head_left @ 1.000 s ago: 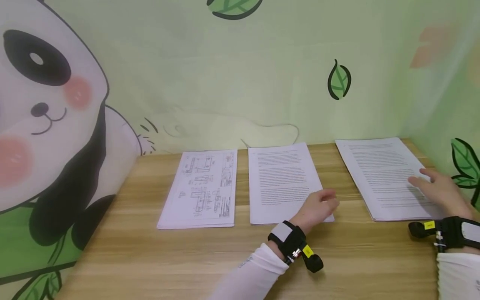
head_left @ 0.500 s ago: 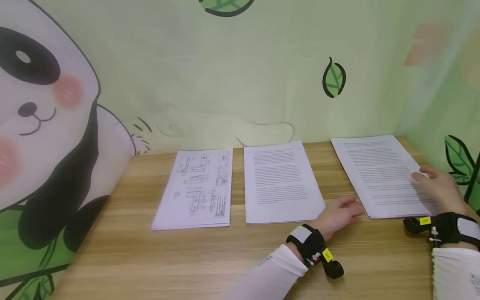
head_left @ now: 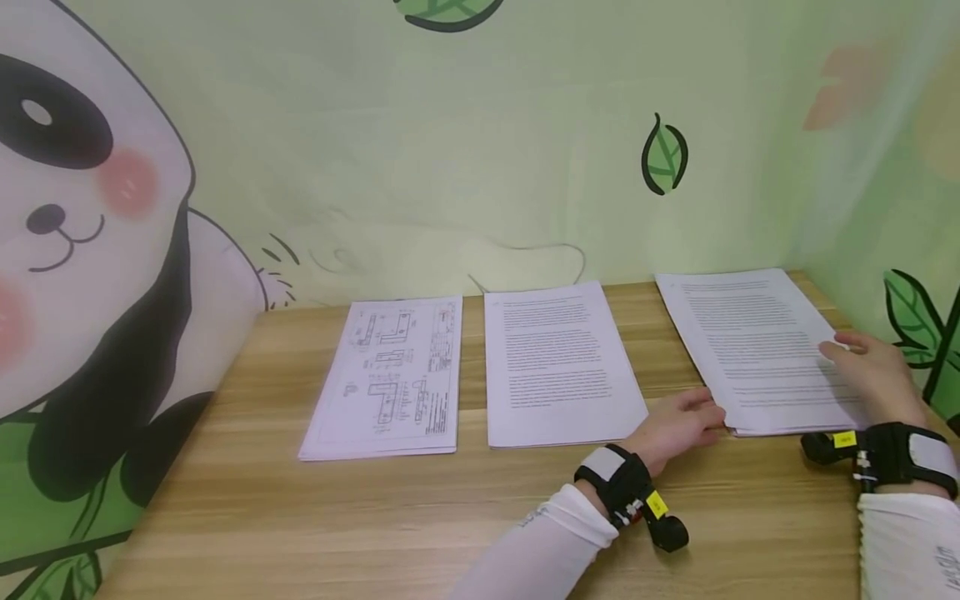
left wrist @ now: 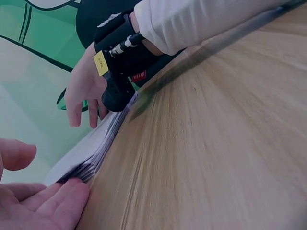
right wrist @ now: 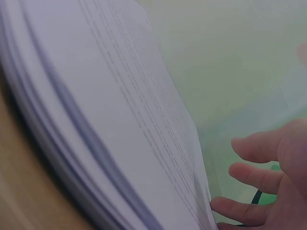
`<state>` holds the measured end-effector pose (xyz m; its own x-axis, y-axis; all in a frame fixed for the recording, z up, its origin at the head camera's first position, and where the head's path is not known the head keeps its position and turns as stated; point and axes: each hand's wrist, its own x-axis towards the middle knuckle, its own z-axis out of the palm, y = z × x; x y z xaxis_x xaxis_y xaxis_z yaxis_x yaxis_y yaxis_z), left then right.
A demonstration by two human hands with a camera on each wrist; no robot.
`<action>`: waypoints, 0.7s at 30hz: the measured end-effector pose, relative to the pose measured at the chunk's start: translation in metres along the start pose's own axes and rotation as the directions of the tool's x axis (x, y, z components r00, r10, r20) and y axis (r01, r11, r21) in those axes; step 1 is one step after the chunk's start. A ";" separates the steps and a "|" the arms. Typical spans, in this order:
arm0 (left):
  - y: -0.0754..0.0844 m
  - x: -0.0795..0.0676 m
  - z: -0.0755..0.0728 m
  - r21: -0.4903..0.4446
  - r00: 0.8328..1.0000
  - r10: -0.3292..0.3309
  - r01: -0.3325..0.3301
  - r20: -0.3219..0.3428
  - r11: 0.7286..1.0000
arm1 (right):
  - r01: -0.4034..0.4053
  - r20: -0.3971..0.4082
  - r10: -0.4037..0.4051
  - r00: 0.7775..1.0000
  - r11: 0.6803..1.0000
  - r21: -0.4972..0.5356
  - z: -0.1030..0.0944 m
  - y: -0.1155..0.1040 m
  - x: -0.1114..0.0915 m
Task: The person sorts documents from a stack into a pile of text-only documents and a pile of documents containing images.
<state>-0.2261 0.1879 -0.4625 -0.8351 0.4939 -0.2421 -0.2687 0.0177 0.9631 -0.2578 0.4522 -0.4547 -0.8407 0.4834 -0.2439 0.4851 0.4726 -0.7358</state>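
On the right of the table lies a stack of printed paper [head_left: 757,342], several sheets thick. My left hand [head_left: 678,427] rests low beside its near left corner; in the left wrist view its straight fingers [left wrist: 72,199] touch the stack's edge, thumb raised apart. Along the right edge of the same stack is my right hand [head_left: 873,371], fingers slightly bent and spread. Seen in the right wrist view, its fingertips [right wrist: 223,203] are right at the paper's side edge, with the thumb held off. Neither hand grips a sheet.
A second stack of text pages [head_left: 555,367] lies in the middle, just left of my left hand. Further left is a stack of technical drawings [head_left: 390,375]. A printed panda curtain [head_left: 450,167] stands behind the wooden table [head_left: 337,525].
My left hand has moved right, from the middle stack's near right corner to the right stack's near left corner. The right hand stays by the right stack's edge. The view has turned slightly right.
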 end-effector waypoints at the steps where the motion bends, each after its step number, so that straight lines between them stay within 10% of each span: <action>1: 0.001 0.000 0.001 -0.007 1.000 0.000 0.000 -0.011 1.000 | 0.005 0.001 -0.005 1.000 1.000 -0.005 0.000 -0.001 -0.002; 12: 0.007 0.006 0.007 -0.096 0.981 -0.015 -0.004 -0.194 0.995 | 0.078 0.011 -0.077 0.997 0.994 -0.083 0.001 -0.013 -0.017; 21: 0.000 0.010 -0.006 -0.129 0.981 0.060 -0.085 -0.186 0.988 | 0.148 0.030 -0.146 0.989 0.986 -0.080 0.013 -0.022 -0.020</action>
<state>-0.2373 0.1882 -0.4661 -0.9244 0.3240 -0.2011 -0.2561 -0.1367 0.9569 -0.2549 0.4225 -0.4415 -0.9093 0.3872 -0.1527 0.3733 0.5963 -0.7107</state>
